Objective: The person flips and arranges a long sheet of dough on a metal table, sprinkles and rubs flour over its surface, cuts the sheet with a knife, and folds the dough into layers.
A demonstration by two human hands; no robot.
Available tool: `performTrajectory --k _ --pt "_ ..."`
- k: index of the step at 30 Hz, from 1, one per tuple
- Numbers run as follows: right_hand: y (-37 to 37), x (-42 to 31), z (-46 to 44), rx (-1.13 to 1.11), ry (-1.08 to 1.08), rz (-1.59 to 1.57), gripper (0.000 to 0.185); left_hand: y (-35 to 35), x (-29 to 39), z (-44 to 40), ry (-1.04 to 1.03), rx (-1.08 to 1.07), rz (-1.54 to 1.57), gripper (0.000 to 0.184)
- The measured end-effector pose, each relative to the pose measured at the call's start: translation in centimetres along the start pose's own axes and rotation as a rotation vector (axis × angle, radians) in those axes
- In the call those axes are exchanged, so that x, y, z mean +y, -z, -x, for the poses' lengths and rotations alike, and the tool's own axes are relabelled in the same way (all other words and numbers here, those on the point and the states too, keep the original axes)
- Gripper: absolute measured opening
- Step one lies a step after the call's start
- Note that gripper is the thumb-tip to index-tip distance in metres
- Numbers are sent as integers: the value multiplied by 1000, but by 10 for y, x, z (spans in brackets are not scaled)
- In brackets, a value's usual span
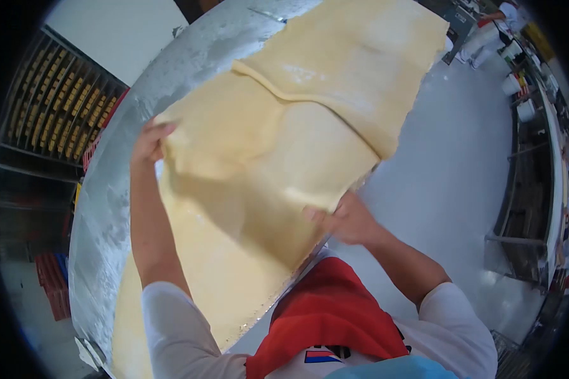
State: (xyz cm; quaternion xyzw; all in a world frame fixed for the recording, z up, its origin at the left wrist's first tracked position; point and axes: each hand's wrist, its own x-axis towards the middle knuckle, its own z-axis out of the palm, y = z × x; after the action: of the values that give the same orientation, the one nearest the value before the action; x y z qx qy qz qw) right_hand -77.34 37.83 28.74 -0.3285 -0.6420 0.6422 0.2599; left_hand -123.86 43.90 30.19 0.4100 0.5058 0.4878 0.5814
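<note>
A large, pale yellow sheet of dough (234, 120) spreads over a metal table (107, 183). My left hand (150, 140) grips its left edge, while my right hand (344, 220) pinches the near right corner by the table's edge. Between my hands the sheet is lifted and casts a shadow on another dough layer (215, 271) lying below. Farther off, a dough section (360, 57) meets the lifted sheet along a raised, wavy seam. Some white flour dusts that far section. The fingertips under the sheet are partly hidden.
A rack of trays (60, 95) with rows of small yellow pieces stands at the left. Red crates (52, 284) are on the floor at lower left. Another person (490, 31) stands at the far right, beyond grey floor (455, 158). A long workbench (537, 189) runs along the right.
</note>
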Motion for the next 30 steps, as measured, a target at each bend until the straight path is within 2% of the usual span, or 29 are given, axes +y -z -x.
performTrajectory --k 1,2,3,4,5,6,8,14,16,17,18,19,20,22,26,28,29,30 --pt "-17 -8 7 -95 110 61 36 30 -9 23 -74 16 57 51" --pt "-38 -15 14 -192 217 126 37 59 -18 52 -157 156 44 58" --pt "-68 -23 24 -249 299 154 35 50 -1 95 -211 201 42 56" --pt "-111 -31 39 -303 391 200 33 59 18 164 -213 85 73 57" --pt "-137 -33 45 -298 402 217 33 95 11 202 -197 155 -2 56" --pt "-163 -35 51 -382 326 330 31 129 0 240 -173 232 -72 54" --pt "-217 -44 68 -458 261 459 30 159 -15 313 -170 309 -141 52" --pt "-370 -79 129 -525 344 454 27 204 -18 502 -294 401 -9 45" --pt "-415 -105 157 -646 325 240 36 255 -14 576 -290 439 -31 44" --pt "-436 -109 168 -635 327 240 36 277 -13 609 -268 459 -44 45" --pt "-457 -112 178 -737 309 283 43 289 -12 637 -297 504 -61 42" --pt "-475 -113 187 -840 287 326 51 297 -10 661 -326 550 -76 40" --pt "-491 -111 194 -832 286 327 51 305 -9 682 -326 541 -77 40" --pt "-518 -103 206 -847 264 241 59 316 -4 714 -184 456 -25 40" --pt "-546 -78 219 -872 223 218 53 303 -16 738 -163 568 -109 41" --pt "-574 -54 226 -797 421 73 47 312 -18 760 -172 641 -47 40" --pt "-576 -55 230 -788 409 53 47 326 -25 777 -148 636 -55 40" --pt "-577 -61 234 -892 349 141 43 345 -33 797 -148 719 -8 39"
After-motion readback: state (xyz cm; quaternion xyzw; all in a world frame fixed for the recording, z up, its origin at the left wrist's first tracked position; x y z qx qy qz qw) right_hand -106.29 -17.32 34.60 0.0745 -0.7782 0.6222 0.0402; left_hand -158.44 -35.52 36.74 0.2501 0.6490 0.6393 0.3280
